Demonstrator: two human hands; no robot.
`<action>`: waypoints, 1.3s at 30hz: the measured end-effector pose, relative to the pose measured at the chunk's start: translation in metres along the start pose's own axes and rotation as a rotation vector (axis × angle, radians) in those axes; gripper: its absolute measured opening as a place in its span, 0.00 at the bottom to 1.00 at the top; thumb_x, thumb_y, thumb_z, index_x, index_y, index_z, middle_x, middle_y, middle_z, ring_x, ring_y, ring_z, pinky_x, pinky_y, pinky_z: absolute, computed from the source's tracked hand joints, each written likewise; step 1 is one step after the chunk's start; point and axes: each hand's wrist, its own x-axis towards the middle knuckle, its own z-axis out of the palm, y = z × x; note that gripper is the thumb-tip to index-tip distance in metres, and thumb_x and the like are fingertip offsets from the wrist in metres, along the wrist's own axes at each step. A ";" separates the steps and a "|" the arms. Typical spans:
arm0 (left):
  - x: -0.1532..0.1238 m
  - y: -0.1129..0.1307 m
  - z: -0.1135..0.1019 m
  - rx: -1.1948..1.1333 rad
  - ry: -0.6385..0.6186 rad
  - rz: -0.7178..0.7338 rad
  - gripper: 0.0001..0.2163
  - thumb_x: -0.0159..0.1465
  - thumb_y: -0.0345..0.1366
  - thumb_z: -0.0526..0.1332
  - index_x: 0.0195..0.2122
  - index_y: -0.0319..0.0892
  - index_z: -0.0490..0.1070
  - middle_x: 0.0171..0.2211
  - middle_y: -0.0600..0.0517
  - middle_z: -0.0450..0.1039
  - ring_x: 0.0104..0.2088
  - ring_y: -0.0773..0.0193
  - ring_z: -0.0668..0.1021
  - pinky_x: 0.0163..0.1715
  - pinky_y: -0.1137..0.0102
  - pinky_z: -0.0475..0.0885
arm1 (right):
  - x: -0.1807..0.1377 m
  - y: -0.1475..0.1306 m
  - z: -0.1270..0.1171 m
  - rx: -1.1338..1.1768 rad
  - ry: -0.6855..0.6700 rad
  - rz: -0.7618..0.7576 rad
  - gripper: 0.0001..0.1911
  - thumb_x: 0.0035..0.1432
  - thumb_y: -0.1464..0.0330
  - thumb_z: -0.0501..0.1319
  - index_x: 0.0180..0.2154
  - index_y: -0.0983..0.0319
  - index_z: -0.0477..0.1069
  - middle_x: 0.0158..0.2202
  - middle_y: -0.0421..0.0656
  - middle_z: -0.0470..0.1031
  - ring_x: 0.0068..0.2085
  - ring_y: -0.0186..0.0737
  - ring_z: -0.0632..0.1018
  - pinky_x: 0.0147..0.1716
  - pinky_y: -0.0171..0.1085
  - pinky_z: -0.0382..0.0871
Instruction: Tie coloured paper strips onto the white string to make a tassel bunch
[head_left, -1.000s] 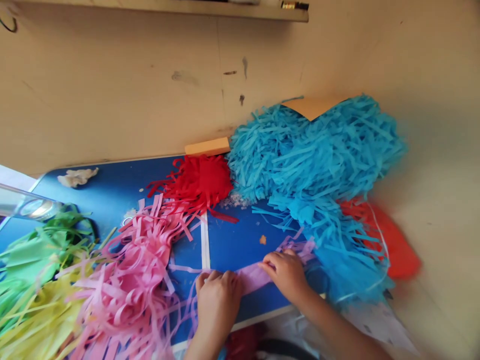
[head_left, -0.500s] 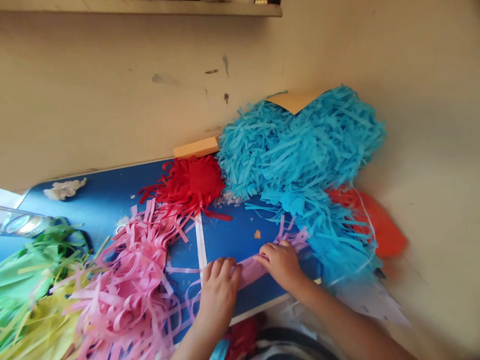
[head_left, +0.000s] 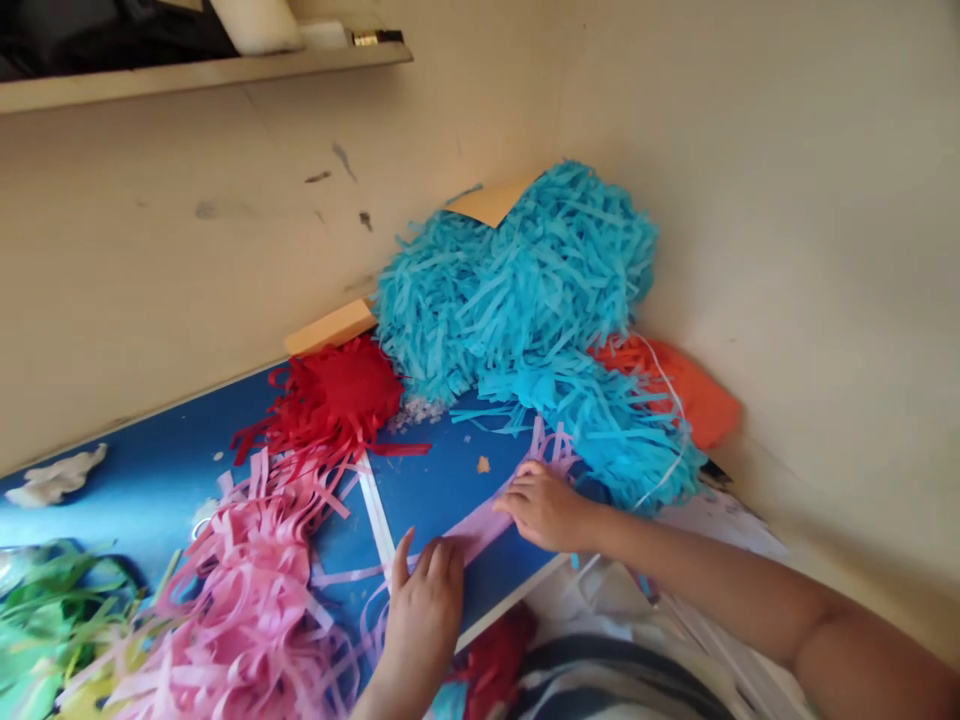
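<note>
A band of lilac fringed crepe paper (head_left: 480,530) lies slantwise across the blue table between my hands. My left hand (head_left: 426,598) is closed on its near left end, with the little finger lifted away. At the far right end, my right hand (head_left: 536,505) has its fingers curled onto the paper, and the thumb is mostly hidden. Loose lilac strips stick out beyond both hands. Just past my right hand lies a turquoise fringed bundle (head_left: 600,430). To the left of my left hand is a pile of pink fringed paper (head_left: 247,590).
A large turquoise fringe heap (head_left: 517,290) leans in the wall corner, with orange paper (head_left: 694,390) beside it. Red fringed paper (head_left: 337,390) lies near an orange-tan block (head_left: 330,326). Green fringe (head_left: 52,620) is at left. A shelf (head_left: 225,78) juts from the wall above.
The view has swung right, so everything sits further left. My left little finger has lifted and spread from the others. Both hands stay at the lilac paper.
</note>
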 end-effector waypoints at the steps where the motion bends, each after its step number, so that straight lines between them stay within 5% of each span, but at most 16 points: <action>1: -0.001 -0.001 0.002 -0.032 0.027 -0.022 0.18 0.62 0.20 0.49 0.42 0.42 0.74 0.40 0.49 0.79 0.42 0.58 0.79 0.64 0.52 0.47 | 0.001 0.001 0.001 0.029 0.015 0.027 0.18 0.56 0.77 0.55 0.47 0.61 0.72 0.40 0.45 0.80 0.39 0.41 0.76 0.48 0.45 0.58; 8: -0.002 -0.003 0.002 -0.198 0.132 -0.120 0.13 0.63 0.25 0.50 0.37 0.43 0.74 0.37 0.50 0.80 0.40 0.60 0.80 0.63 0.51 0.49 | 0.011 -0.022 0.000 -0.079 0.001 -0.044 0.12 0.58 0.67 0.58 0.45 0.63 0.72 0.42 0.47 0.78 0.43 0.46 0.72 0.48 0.48 0.55; 11: -0.003 0.000 0.001 -0.195 0.120 -0.150 0.12 0.64 0.26 0.52 0.38 0.43 0.74 0.38 0.50 0.80 0.42 0.59 0.80 0.63 0.51 0.49 | 0.015 -0.019 0.003 -0.093 -0.024 -0.044 0.06 0.59 0.69 0.58 0.35 0.61 0.74 0.34 0.43 0.77 0.38 0.42 0.71 0.44 0.45 0.55; 16: -0.008 -0.001 0.003 -0.212 0.192 -0.161 0.12 0.69 0.31 0.52 0.36 0.46 0.75 0.37 0.53 0.80 0.41 0.61 0.79 0.62 0.53 0.50 | 0.009 -0.008 0.005 -0.025 0.019 -0.032 0.05 0.62 0.67 0.60 0.35 0.58 0.75 0.37 0.40 0.78 0.40 0.39 0.71 0.45 0.44 0.53; 19: -0.010 -0.004 0.005 -0.189 0.204 -0.223 0.11 0.69 0.32 0.53 0.34 0.47 0.75 0.33 0.55 0.80 0.39 0.60 0.78 0.57 0.54 0.55 | 0.008 -0.005 0.007 0.026 0.038 0.053 0.11 0.66 0.65 0.59 0.32 0.56 0.76 0.35 0.37 0.78 0.39 0.37 0.70 0.43 0.43 0.52; 25: -0.007 -0.012 0.009 -0.042 0.096 -0.333 0.12 0.68 0.35 0.55 0.28 0.46 0.74 0.27 0.53 0.75 0.35 0.56 0.75 0.46 0.56 0.59 | 0.022 -0.009 0.006 0.012 0.015 0.327 0.13 0.59 0.64 0.65 0.24 0.62 0.73 0.30 0.39 0.75 0.38 0.38 0.69 0.38 0.41 0.52; 33: 0.001 -0.016 0.010 -0.019 0.013 -0.360 0.15 0.67 0.38 0.57 0.23 0.46 0.71 0.23 0.54 0.72 0.33 0.55 0.75 0.43 0.56 0.59 | 0.030 -0.009 0.009 -0.039 0.007 0.384 0.17 0.56 0.62 0.67 0.20 0.62 0.68 0.28 0.39 0.73 0.37 0.39 0.68 0.36 0.41 0.50; 39: -0.007 -0.023 0.006 0.040 0.116 -0.231 0.07 0.65 0.32 0.58 0.40 0.46 0.76 0.38 0.48 0.78 0.40 0.52 0.75 0.46 0.56 0.61 | 0.026 -0.003 -0.006 -0.107 0.114 0.360 0.08 0.57 0.64 0.67 0.32 0.61 0.71 0.34 0.40 0.75 0.40 0.41 0.70 0.42 0.43 0.53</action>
